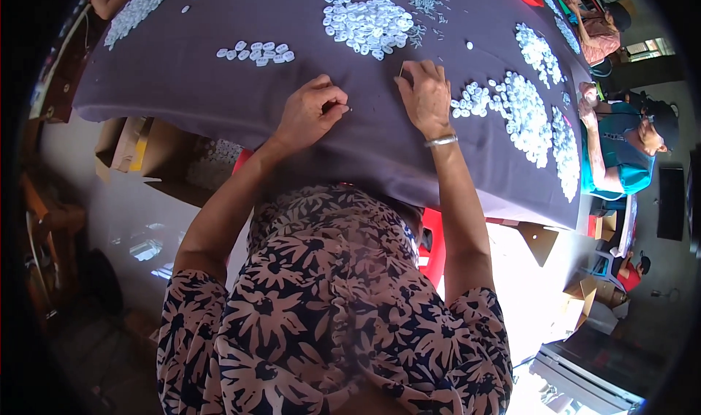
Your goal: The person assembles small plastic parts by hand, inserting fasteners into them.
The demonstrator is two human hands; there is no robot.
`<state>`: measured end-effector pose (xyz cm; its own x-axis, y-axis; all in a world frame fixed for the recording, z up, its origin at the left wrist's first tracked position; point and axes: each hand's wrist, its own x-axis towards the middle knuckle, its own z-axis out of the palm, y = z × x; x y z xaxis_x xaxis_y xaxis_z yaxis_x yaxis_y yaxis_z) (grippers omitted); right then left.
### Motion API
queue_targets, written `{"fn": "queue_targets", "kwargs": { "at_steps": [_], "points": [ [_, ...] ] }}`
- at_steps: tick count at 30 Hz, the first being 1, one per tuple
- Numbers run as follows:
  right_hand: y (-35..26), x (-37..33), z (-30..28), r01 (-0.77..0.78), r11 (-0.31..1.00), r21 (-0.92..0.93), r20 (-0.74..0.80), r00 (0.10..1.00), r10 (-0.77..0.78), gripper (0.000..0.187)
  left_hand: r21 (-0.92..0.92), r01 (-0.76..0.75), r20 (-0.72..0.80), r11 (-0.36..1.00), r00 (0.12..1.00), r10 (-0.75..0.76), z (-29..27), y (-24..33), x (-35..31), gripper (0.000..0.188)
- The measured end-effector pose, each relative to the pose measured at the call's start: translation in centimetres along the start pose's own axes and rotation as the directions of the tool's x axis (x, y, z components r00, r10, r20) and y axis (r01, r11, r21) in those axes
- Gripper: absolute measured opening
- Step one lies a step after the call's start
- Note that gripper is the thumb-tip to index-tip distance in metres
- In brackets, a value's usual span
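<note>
I sit at the table's near edge, and reading the clock from the gap between my hands, the main heap of white oval pieces [367, 26] lies at 12 o'clock, probably put there so that either hand can reach it. The pile of small metal pins [426, 4] lies at 1 o'clock, right beside that heap; I would guess the two sorts sit close because both get picked from, yet apart so that they do not mix. A small, loosely spread group of white ovals [257, 52] lies at 10 o'clock, perhaps to set these off from the rest. At 3 o'clock, beyond my right wrist, is a larger bank of white ovals [526, 115], with a looser cluster [471, 99] on its near side. The dark tablecloth [175, 71] under everything likely makes such pale bits easier to spot. My left hand [314, 113], at 9 o'clock, is curled with thumb and forefinger drawn together; a tiny pale speck [350, 109] shows at their tips, too small for me to name. My right hand [427, 97], at 3 o'clock, has its thumb and forefinger pinching what looks like a slim sliver [401, 70], held near upright, while its other fingers bend loosely; a fine fingertip grip seems suited to so thin a thing.
</note>
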<state>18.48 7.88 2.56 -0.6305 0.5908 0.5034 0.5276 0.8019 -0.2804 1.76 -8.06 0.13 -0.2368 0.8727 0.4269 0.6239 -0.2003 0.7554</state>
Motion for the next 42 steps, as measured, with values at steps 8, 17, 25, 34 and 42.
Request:
{"fn": "queue_targets", "kwargs": {
  "at_steps": [8, 17, 25, 34, 42],
  "points": [
    [0.8, 2.1, 3.0, -0.249, 0.963, -0.105, 0.127, 0.957, 0.261, 0.019, -0.036, 0.034, 0.006, 0.999, 0.999, -0.034, -0.1, 0.3, -0.3, 0.009],
    [0.6, 1.0, 4.4, -0.063, 0.977, -0.205, -0.102, 0.994, 0.042, 0.016, -0.026, 0.039, 0.020, 0.999, 0.999, -0.038, -0.2, 0.7, 0.0, 0.008],
    [4.3, -0.2, 0.2, -0.092, 0.995, -0.042, -0.162, 0.983, 0.084, 0.012, -0.066, -0.001, -0.013, 0.998, 1.000, 0.000, -0.1, 0.4, -0.1, 0.008],
    [13.3, -5.9, -7.9, -0.492, 0.784, -0.379, -0.122, 0.866, 0.485, 0.023, -0.033, 0.065, 0.009, 0.997, 0.998, -0.065, -0.1, 0.2, -0.1, 0.008],
    [12.6, -5.2, -7.5, -0.391, 0.902, -0.183, -0.193, 0.914, 0.356, 0.013, -0.085, 0.128, 0.113, 0.988, 0.987, -0.118, -0.8, -0.1, 0.7, 0.009]
  ]
}}
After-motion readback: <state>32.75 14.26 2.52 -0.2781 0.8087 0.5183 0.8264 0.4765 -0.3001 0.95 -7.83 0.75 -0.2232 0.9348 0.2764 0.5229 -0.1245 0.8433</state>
